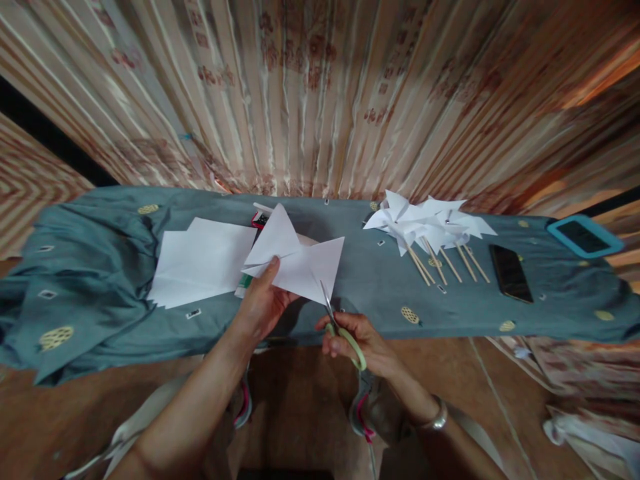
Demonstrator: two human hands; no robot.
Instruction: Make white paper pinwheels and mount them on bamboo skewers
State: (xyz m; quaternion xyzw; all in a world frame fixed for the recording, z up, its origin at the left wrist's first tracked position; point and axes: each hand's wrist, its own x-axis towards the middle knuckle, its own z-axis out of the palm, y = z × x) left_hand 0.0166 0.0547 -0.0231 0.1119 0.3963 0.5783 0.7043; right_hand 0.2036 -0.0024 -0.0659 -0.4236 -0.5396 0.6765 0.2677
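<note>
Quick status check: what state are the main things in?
White paper: partly cut, held by the left hand
Scissors: gripped in the right hand, blades at the paper's edge
Paper stack: lying flat, edges uneven
Pinwheels: on sticks, lying in an overlapping bunch
Phone: lying flat, screen dark
Blue-framed device: lying flat, screen dark
Cloth: spread, rumpled at its left end

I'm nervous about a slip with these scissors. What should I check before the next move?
1. Cut paper held steady: ok, the left hand pinches it, thumb on top.
2. Scissors in hand: ok, the right hand holds the handles.
3. Left fingers away from the blades: ok, visibly apart.
4. Depth of the cut at the blades: cannot tell.
5. Pinwheels out of the way: ok, lying off to the right.
6. Paper stack apart from the blades: ok, it lies left.
</note>
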